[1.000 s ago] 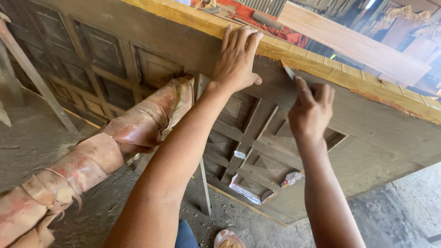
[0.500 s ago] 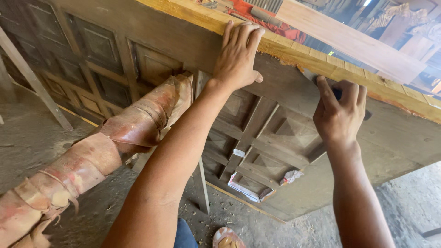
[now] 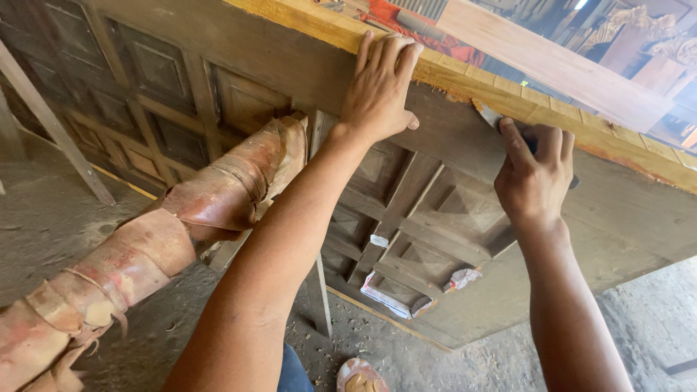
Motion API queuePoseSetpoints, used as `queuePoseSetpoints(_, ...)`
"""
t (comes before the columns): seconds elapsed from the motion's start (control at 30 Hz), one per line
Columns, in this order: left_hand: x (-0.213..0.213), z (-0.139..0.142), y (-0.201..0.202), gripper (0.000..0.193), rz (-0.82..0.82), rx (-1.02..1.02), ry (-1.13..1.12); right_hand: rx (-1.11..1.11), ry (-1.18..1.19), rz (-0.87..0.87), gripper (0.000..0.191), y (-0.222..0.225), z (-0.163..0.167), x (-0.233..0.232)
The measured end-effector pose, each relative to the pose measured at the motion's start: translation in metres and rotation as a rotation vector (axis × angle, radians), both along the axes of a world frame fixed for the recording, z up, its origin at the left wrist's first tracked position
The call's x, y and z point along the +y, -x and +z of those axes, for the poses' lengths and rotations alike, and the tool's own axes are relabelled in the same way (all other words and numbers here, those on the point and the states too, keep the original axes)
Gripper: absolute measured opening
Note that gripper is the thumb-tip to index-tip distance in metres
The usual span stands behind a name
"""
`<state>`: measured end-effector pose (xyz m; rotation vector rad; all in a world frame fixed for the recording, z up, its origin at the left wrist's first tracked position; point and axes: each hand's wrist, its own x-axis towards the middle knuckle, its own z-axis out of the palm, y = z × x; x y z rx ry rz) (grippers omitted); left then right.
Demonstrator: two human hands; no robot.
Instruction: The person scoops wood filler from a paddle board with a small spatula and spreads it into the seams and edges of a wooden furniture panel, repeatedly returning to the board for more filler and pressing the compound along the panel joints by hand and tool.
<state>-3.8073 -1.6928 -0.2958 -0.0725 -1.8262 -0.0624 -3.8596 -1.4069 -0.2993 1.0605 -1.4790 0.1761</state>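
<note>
— Dusty workshop floor below; where's the blade?
— My right hand (image 3: 536,178) clenches the scraper (image 3: 492,116) against the door's top edge (image 3: 465,76); left hand (image 3: 377,91) lies flat, holding nothing.
— Risk?
— Tilting it could gouge the wood.

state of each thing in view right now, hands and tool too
left hand: flat, palm down on the door's top edge
right hand: closed around a scraper
scraper: blade tip against the pale top edge
wooden door: standing on its long side, pale top edge rough
wrapped pipe: leaning on the door, bound in worn reddish wrap
paper scraps: lying crumpled in the panel recesses
</note>
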Motion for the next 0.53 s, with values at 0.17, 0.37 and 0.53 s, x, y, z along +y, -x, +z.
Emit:
queuePoseSetpoints(0.17, 0.002, -0.003, -0.002, 0.116, -0.006, 0.007, 0.007, -0.14, 0.039, -0.01, 0.037, 0.001, -0.01, 0.014)
queuePoseSetpoints(0.37, 0.001, -0.001, -0.003, 0.116, -0.017, 0.01, 0.006, -0.12, 0.034, 0.048, 0.038, -0.001, -0.021, -0.012)
queuePoseSetpoints(0.53, 0.001, -0.003, -0.007, 0.115, -0.041, 0.0, -0.017, -0.179, 0.107, 0.065, 0.041, -0.007, -0.016, -0.024)
